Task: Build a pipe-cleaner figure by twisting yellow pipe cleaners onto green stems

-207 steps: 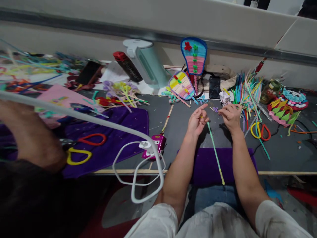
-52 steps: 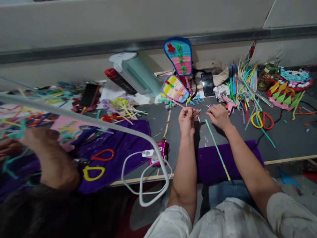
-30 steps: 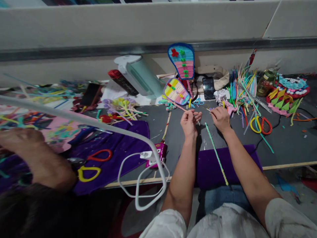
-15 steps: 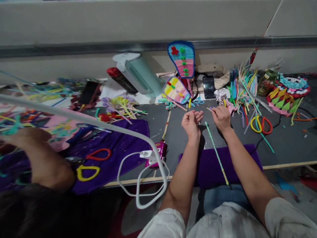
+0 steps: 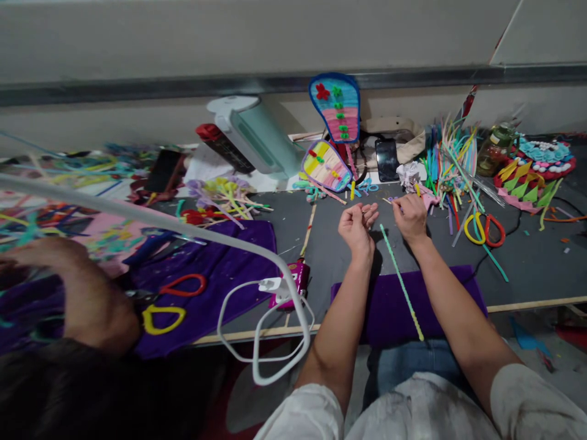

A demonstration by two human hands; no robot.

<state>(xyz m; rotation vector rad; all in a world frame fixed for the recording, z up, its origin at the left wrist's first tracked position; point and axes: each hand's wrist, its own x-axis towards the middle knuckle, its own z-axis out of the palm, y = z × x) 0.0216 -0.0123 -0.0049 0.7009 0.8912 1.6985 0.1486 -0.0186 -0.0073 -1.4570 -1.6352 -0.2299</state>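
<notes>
Over the grey table, my left hand [image 5: 358,227] is turned partly palm up, its thumb and index finger pinched together on something too small to make out. My right hand [image 5: 409,215] pinches the end of a thin pale stick [image 5: 389,200] that points left. A green and yellow twisted strip [image 5: 400,278] lies between my forearms, its lower end over a folded purple cloth [image 5: 389,305]. Beyond my hands are a yellow and pink fan-shaped piece [image 5: 326,166] and a blue-edged one [image 5: 337,109] standing behind it.
Scissors [image 5: 485,230], a bundle of pipe cleaners [image 5: 452,159] and a glass jar [image 5: 498,150] are at the right. A white cable [image 5: 229,239] arches across the left, by a pink power adapter [image 5: 298,278]. Another person's arm [image 5: 87,293] rests at far left, near red-yellow scissors [image 5: 183,285].
My left hand has shifted very slightly to the right. My right hand has hardly moved. The other person's hand at far left has moved a little.
</notes>
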